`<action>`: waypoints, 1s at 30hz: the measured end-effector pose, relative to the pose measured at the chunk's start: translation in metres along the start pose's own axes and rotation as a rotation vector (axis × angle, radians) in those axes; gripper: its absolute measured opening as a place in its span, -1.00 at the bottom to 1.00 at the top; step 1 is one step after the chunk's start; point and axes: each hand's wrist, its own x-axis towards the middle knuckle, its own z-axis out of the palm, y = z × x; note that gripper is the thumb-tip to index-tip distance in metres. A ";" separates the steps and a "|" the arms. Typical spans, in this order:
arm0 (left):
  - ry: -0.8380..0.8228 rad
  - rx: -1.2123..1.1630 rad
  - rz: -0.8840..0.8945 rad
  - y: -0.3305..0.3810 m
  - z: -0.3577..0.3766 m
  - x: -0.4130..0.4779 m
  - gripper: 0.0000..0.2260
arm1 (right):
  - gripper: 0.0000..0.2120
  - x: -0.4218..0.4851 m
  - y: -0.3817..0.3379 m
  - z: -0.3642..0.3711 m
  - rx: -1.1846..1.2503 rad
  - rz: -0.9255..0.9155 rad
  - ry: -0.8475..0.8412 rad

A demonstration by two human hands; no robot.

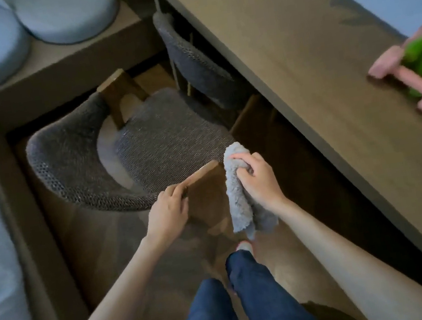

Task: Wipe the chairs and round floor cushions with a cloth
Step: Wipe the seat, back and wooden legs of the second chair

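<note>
Gripping the near wooden arm [202, 183] of the grey chair [162, 139] with the left hand [168, 213], curling the fingers over its top edge. Bunching the fleecy grey cloth [239, 205] in the right hand [254, 178], just beside that arm, and letting most of the fabric hang loose toward the floor [291, 271]

Judging the risks from here:
- Wiping with only the small wad at the fingertips while trailing the dangling tail over the floor, so picking up dirt and carrying it back onto the upholstery
- Snagging the fleece on the coarse woven seat, so dragging rather than gliding
- Pulling too hard on the one arm, so skidding or tipping the chair into the second chair [198, 67] tucked under the long edge of the tabletop [299, 62]
- Possibly skipping the inner face of the curved backrest, lying partly in shadow

Finding the near chair on the floor, in the sunken gap between the raised platform [51, 66] and the tabletop's long edge. Showing a dark speckled weave on seat and wrapped back, two brown wooden arms, and a pale gap between seat and back. Spotting the round floor cushions [70, 13] side by side toward the platform's far left corner. Looking pale blue and plump, apparently touching, well apart from both hands and, by the look of it, not yet being wiped
</note>
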 end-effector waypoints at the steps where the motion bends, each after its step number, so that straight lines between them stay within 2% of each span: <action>1: 0.023 -0.004 -0.023 -0.001 0.003 -0.004 -0.62 | -0.74 0.003 0.001 0.001 -0.015 -0.017 -0.015; 11: 0.237 0.022 -0.059 -0.026 0.044 -0.019 -0.58 | -0.73 0.031 0.027 0.038 -0.114 -0.129 -0.084; 16: 0.364 0.049 -0.050 -0.048 0.082 0.017 -0.58 | -0.71 0.075 0.056 0.077 -0.138 -0.273 -0.075; 20: 0.449 0.184 -0.017 -0.074 0.128 0.060 -0.59 | -0.70 0.120 0.093 0.123 -0.201 -0.437 -0.037; 23: 0.561 0.290 0.005 -0.096 0.164 0.079 -0.65 | -0.70 0.137 0.121 0.154 -0.248 -0.550 0.090; 26: 0.817 0.401 0.095 -0.117 0.192 0.089 -0.66 | -0.60 0.144 0.135 0.171 -0.308 -0.674 0.322; 30: 1.069 0.478 0.189 -0.138 0.217 0.101 -0.66 | -0.62 0.147 0.150 0.183 -0.384 -0.821 0.508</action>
